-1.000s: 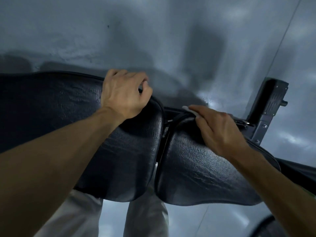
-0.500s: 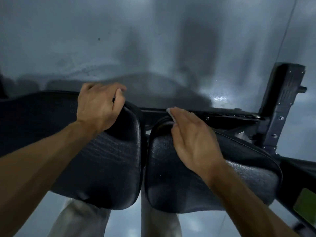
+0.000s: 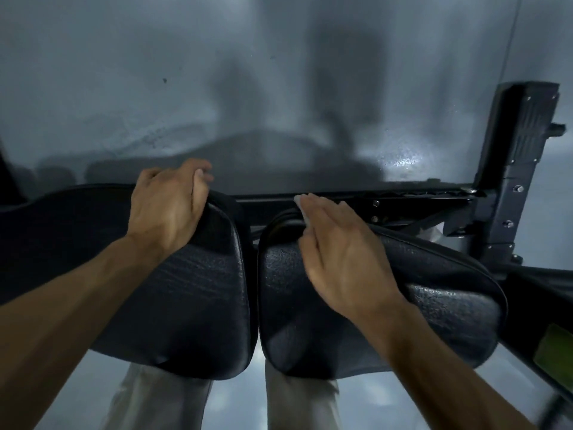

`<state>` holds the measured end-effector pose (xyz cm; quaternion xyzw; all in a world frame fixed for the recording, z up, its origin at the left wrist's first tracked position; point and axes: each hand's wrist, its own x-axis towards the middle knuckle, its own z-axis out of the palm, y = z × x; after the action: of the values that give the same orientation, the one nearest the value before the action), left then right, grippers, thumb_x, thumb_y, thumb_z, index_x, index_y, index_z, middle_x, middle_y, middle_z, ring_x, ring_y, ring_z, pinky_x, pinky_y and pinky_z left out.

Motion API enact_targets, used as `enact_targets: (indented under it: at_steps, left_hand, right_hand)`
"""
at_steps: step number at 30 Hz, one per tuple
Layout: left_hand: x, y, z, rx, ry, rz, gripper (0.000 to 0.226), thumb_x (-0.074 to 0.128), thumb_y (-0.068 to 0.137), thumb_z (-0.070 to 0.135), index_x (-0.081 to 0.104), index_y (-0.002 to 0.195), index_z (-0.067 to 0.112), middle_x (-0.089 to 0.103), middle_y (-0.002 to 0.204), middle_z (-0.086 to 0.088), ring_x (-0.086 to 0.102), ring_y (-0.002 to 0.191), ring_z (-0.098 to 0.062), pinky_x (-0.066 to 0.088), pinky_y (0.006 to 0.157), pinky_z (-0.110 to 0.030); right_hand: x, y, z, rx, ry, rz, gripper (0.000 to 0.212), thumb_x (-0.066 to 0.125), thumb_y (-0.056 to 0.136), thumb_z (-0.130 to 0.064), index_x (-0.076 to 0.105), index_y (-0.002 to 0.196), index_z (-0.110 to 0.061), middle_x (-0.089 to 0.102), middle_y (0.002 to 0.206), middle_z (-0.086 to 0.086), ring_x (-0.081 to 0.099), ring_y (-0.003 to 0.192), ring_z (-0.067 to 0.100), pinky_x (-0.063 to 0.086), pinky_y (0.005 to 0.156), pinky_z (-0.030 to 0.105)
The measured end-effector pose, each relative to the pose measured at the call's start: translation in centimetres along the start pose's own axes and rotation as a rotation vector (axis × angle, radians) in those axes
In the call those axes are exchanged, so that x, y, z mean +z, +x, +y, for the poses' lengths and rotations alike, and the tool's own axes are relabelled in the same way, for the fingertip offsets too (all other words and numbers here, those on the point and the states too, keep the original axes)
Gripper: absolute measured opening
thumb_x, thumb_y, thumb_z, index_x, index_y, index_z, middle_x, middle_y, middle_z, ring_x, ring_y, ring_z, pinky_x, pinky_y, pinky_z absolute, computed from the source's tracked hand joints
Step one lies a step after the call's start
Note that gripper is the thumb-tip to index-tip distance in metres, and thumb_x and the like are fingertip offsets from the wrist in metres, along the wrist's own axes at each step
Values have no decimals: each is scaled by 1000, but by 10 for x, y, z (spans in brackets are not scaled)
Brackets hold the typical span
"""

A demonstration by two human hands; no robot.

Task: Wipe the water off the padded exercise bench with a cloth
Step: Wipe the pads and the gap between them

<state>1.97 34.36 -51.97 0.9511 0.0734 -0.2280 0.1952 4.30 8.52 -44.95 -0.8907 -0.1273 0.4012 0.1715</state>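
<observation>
The black padded bench shows as two pads side by side: a left pad [image 3: 192, 299] and a right pad [image 3: 434, 311], with a narrow gap between them. My left hand [image 3: 167, 206] grips the far edge of the left pad, fingers curled over it. My right hand [image 3: 338, 252] lies flat on the far part of the right pad with straight fingers. It presses a white cloth [image 3: 300, 206], of which only a small edge shows by the fingertips.
A black metal frame bar [image 3: 403, 201] runs behind the right pad to an upright post [image 3: 521, 169] at the right. Grey floor [image 3: 217, 72] lies beyond. My light trouser legs [image 3: 297, 405] show below the pads.
The view has tilted, so the pads and both hands sit lower in the frame. My right hand with the cloth has slid left along the right pad's far edge. My left hand keeps its grip.
</observation>
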Motion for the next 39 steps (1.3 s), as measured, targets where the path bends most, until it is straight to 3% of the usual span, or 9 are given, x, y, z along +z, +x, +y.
enact_targets:
  at_steps: [5,8,11,15,19,24,31,36,39]
  left_hand:
    - [0,8,39,106,-15,-105,45,28,105,39,63,123,18,74,86,-3,68,78,-32,45,92,-44]
    - [13,19,83,230,2,-174,38,36,105,36,63,124,19,75,98,-6,70,87,-32,47,91,-41]
    - [25,27,124,215,-168,-205,42,34,105,37,62,130,18,75,111,-8,69,98,-34,54,89,-44]
    - [28,22,166,219,-276,-197,42,34,107,40,62,128,17,73,99,-4,68,84,-26,55,75,-42]
    - [31,13,197,258,-96,-266,37,33,110,39,64,120,22,73,99,1,67,85,-23,48,70,-34]
    - [35,14,203,143,25,-305,38,30,107,45,62,123,34,74,104,5,68,94,-26,44,76,-33]
    - [32,12,206,65,12,-295,33,35,105,41,65,115,33,74,101,3,67,94,-27,48,80,-35]
    - [34,11,205,75,23,-278,32,36,103,38,65,115,32,74,99,2,67,94,-29,45,78,-35]
    - [33,10,207,65,24,-280,31,36,103,38,66,112,32,74,98,0,66,94,-30,48,81,-37]
  right_hand:
    - [-39,-56,75,250,1,99,55,28,96,-33,58,140,-20,65,136,1,57,125,25,28,122,42]
    - [-50,-78,91,405,-8,116,51,32,96,-32,61,134,-15,68,125,6,59,113,27,43,108,45]
    - [-31,-54,68,361,-33,121,52,28,92,-32,63,123,-10,67,117,11,57,109,30,39,102,41]
    - [1,-32,39,186,18,212,55,28,95,-28,62,131,-4,65,129,11,56,125,27,30,120,42]
    - [-15,-67,76,204,94,275,54,30,96,-28,59,139,-12,61,140,2,53,133,17,24,124,43]
    - [-30,-114,116,447,-18,373,51,28,99,-29,58,137,-13,66,133,8,60,127,27,30,122,48]
    - [-9,-61,74,278,10,365,55,29,95,-30,64,133,-12,66,134,3,57,129,19,20,125,44]
    - [-13,-126,128,442,137,557,44,40,103,-21,56,142,-9,62,139,10,58,129,28,41,114,48]
    - [0,-152,133,601,81,567,42,43,106,-16,53,144,1,60,141,17,63,123,33,54,91,43]
